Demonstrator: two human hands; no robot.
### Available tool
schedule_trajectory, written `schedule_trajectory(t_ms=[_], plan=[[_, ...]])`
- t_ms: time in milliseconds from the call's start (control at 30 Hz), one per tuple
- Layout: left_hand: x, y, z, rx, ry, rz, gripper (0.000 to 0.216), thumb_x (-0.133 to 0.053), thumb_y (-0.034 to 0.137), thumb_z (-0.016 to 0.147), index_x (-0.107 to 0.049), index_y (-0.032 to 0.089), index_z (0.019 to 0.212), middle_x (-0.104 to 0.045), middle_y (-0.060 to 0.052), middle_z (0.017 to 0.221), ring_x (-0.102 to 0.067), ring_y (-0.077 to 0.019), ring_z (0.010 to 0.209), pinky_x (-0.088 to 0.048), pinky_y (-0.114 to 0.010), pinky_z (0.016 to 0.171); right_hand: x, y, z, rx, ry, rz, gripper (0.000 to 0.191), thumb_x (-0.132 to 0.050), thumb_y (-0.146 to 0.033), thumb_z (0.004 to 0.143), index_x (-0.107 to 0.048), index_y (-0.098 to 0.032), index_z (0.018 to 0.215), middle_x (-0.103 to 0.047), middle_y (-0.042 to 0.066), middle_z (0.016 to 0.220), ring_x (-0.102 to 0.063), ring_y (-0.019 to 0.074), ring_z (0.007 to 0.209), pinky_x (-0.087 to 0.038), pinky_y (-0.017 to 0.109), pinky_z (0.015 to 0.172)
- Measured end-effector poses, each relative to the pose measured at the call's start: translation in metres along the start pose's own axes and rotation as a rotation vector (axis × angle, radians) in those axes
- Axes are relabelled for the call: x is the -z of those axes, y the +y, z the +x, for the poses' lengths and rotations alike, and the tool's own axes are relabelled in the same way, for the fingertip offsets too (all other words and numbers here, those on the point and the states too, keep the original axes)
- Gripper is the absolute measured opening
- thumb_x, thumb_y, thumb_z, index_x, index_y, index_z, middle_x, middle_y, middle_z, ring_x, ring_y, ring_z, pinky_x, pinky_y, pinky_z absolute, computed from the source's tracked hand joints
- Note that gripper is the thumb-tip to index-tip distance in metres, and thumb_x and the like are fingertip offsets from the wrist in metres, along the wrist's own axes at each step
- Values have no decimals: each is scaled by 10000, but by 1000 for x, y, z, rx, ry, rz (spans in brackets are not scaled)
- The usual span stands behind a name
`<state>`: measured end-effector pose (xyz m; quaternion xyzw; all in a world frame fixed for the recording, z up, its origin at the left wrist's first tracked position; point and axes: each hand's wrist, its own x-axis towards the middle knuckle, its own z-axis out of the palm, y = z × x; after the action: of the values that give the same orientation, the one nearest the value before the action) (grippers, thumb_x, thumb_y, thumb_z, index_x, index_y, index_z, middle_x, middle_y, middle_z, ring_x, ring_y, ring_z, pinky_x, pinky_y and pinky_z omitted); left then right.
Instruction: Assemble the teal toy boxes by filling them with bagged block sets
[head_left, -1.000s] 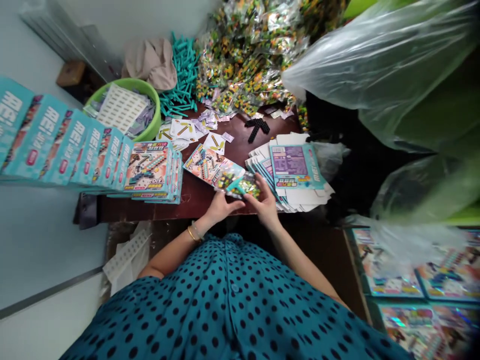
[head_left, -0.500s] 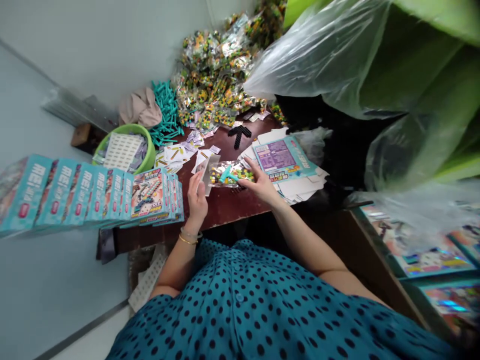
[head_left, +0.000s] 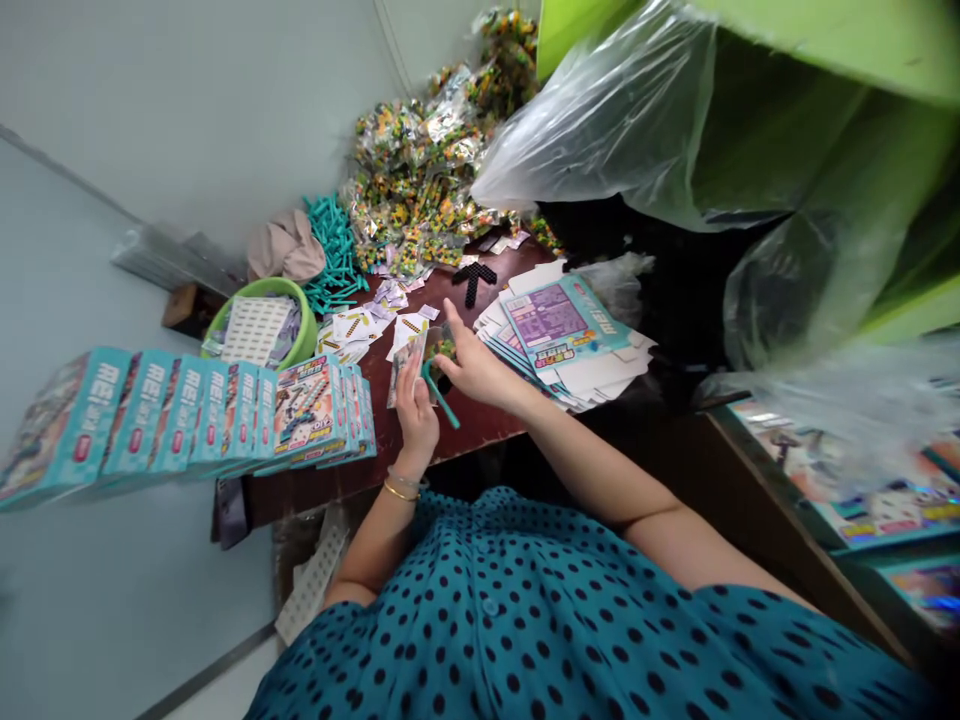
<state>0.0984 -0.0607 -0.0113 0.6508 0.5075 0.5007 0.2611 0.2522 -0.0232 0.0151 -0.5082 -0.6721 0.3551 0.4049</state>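
Observation:
My left hand (head_left: 417,412) is closed around the side of a small printed carton (head_left: 407,358), which stands on edge above the table. Against the carton's right side, my right hand (head_left: 480,368) presses a clear bag of small coloured bricks (head_left: 445,349), its index finger stretched out and its other fingers bent against the bag. Most of that bag is hidden by the hand and the carton. A teal plastic stick (head_left: 444,400) with a bent top slants down below the bag, between my two hands.
Finished boxes (head_left: 202,415) stand in a row at left. Behind them are a green basket (head_left: 306,330), teal sticks (head_left: 330,255) and a heap of brick bags (head_left: 420,180). Paper slips (head_left: 352,328) and a black piece (head_left: 474,280) lie mid-table. Flat cartons (head_left: 570,320) are stacked at right.
My right hand has moved left with the bag of bricks, up against the carton. The teal stick lay across the bag and now hangs slanted below it. The view has shifted slightly.

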Motion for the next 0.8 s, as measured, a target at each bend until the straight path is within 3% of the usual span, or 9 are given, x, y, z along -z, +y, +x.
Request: schedule_trajectory(t_ms=[133,200,333,467,567,633,733,800], plan=[[5,7,6,67,42,-73,583,-426,617,1018,-631,217,1390,-599,-116,1481,-497,-251,1434,-302,-372,1246,-9,-23,0,-5,-33,-39,921,-507,-272,927,24,-166,1673,-615,199,1416,-659,304,1189,-521,457,1029],[8,5,10,141,66,-106,585,-447,634,1004,-655,211,1352,-631,-122,1441,-532,-261,1399,-331,-368,1226,-14,-32,7,-39,-46,-87,854,-512,-324,950,-92,-114,1663,-593,235,1421,-636,335,1226,-510,477,1043],[21,-6,19,223,140,-98,559,-478,628,992,-698,190,1260,-677,-132,1372,-575,-272,1349,-365,-369,1200,-15,-38,17,-102,77,-213,712,-554,-415,971,-377,-51,1557,-454,297,1503,-537,406,1336,-456,559,1100],[38,-18,26,266,238,-62,547,-483,624,988,-699,183,1230,-690,-129,1344,-584,-268,1332,-375,-368,1194,-7,-36,-3,176,57,34,509,-550,-414,998,-524,-204,1462,-522,168,1444,-625,270,1216,-521,457,1064],[47,-19,27,309,251,-72,537,-492,634,980,-715,180,1160,-724,-128,1261,-630,-271,1257,-418,-384,1160,-6,-36,-27,414,-34,51,416,-619,-423,970,-618,-290,1365,-516,114,1481,-545,281,1337,-458,505,1142],[51,-15,26,311,258,-101,541,-503,645,973,-723,177,1133,-736,-121,1231,-646,-271,1231,-436,-388,1146,-8,-33,-33,442,8,37,406,-595,-404,983,-615,-302,1375,-507,112,1507,-464,293,1426,-395,540,1192],[53,-6,24,307,289,-148,559,-545,663,947,-732,173,1143,-737,-106,1242,-642,-279,1247,-439,-391,1149,-16,-18,-20,319,198,90,556,-598,-429,962,-502,-282,1489,-456,113,1570,-394,296,1488,-339,533,1230],[52,-1,22,293,250,-229,592,-538,692,936,-738,181,1159,-740,-98,1235,-642,-288,1253,-460,-389,1127,-26,-4,-6,224,203,182,659,-636,-456,905,-464,-245,1505,-489,117,1552,-435,297,1458,-361,504,1217]])
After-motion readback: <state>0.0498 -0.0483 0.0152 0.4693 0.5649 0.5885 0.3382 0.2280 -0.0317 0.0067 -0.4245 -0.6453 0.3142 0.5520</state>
